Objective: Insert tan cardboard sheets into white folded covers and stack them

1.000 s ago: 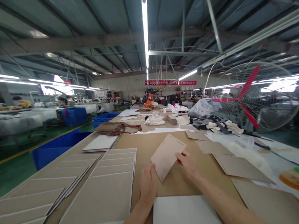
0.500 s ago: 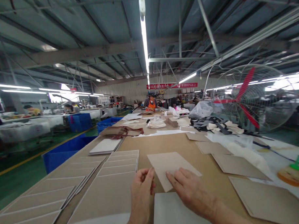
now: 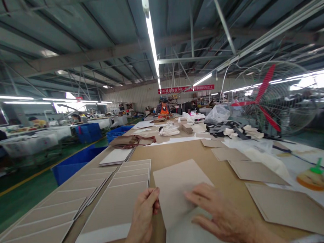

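A beige sheet (image 3: 180, 177) lies before me, its near part over a pale white board (image 3: 189, 232). My left hand (image 3: 145, 212) is closed, thumb against curled fingers, at the sheet's left edge; its fingertips seem to pinch that edge. Over the sheet's near right part is my right hand (image 3: 215, 211), blurred, with fingers stretched out and thumb apart. It holds nothing that I can see. To the left, overlapping beige panels (image 3: 119, 204) with white borders lie in a row, beside another row of panels (image 3: 56, 210).
Several beige panels (image 3: 289, 202) lie along the right, near a glue bottle (image 3: 312, 178) with a green cap. A caged fan (image 3: 273, 100) stands beyond. Blue bins (image 3: 75, 163) stand left of the table. Brown pieces (image 3: 130, 140) and cloth scraps (image 3: 234, 129) lie farther off; a person (image 3: 163, 109) is at the far end.
The beige sheet has come toward me and turned, now overlapping the white board. My left hand has moved slightly left; my right hand's fingers have spread and it has shifted right.
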Motion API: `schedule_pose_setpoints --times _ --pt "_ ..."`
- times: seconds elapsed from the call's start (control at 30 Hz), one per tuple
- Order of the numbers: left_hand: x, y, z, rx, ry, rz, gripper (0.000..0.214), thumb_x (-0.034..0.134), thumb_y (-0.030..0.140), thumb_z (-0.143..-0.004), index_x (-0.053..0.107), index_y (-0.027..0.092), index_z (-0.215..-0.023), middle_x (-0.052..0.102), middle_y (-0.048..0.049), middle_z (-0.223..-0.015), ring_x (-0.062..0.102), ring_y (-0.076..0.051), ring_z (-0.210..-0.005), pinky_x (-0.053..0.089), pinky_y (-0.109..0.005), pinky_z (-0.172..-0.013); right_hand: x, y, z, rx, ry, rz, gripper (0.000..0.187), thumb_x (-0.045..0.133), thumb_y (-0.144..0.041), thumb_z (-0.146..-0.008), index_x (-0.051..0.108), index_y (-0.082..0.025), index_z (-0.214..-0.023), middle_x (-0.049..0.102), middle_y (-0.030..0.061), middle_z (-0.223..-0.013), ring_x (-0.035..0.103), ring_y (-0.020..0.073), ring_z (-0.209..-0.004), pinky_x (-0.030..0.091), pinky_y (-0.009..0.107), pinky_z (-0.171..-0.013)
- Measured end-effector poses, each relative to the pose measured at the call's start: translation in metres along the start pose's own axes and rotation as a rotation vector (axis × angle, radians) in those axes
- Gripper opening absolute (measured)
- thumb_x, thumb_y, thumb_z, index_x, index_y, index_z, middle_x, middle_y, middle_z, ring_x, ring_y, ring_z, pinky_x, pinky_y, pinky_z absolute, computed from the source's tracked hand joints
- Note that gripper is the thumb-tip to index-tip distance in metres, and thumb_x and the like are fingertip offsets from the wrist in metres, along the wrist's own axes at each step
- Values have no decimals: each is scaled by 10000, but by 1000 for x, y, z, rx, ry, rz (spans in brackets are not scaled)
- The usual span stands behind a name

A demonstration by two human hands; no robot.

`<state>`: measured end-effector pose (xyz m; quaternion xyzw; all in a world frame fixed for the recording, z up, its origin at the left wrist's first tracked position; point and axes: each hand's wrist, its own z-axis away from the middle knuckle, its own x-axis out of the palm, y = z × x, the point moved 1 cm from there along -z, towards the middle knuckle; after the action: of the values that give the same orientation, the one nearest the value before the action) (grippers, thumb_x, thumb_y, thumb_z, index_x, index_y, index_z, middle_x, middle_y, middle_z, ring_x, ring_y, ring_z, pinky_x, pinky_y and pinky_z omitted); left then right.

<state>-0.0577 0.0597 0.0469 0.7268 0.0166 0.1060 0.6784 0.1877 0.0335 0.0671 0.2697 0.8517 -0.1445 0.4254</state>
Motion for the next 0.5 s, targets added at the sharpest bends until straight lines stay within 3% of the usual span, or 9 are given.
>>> schedule_pose_setpoints --times 0.07,0.13,0.23,0.37,0.5 --pt "-7 3 6 -50 -34 6 444 753 549 -617 519 172 -618 461 68 -489 367 -60 -457 277 -173 -455 -8 17 15 226 186 -64 391 463 -354 -983 510 -241 -1354 574 99 -1241 523 242 -1142 434 405 -993" --pt "-12 3 13 -92 -64 10 436 764 530 -621 514 173 -633 460 71 -500 371 -56 -459 269 -168 -453 -8 35 30 541 285 -98 413 402 -412 -985 565 -233 -1319 577 108 -1270 497 267 -1205 388 468 -1048" --pt "-13 0 23 -137 -102 6 434 761 526 -638 512 171 -639 455 72 -496 362 -53 -452 254 -166 -448 1 48 46 869 216 -240 525 388 -536 -943 606 -223 -1303 554 102 -1351 406 298 -1321 289 524 -1119" --pt "-13 -14 27 -187 -144 -16 469 739 573 -662 492 176 -636 442 75 -475 320 -47 -434 224 -167 -445 14 47 53 1022 197 -411 590 463 -608 -856 656 -223 -1260 543 100 -1380 348 305 -1370 245 487 -1143" --pt "-12 -28 22 -191 -115 -86 557 720 692 -609 484 189 -635 419 82 -433 292 -52 -403 213 -180 -436 20 43 57 1061 267 -488 614 515 -617 -787 694 -194 -1193 659 102 -1163 573 292 -1135 450 371 -970"
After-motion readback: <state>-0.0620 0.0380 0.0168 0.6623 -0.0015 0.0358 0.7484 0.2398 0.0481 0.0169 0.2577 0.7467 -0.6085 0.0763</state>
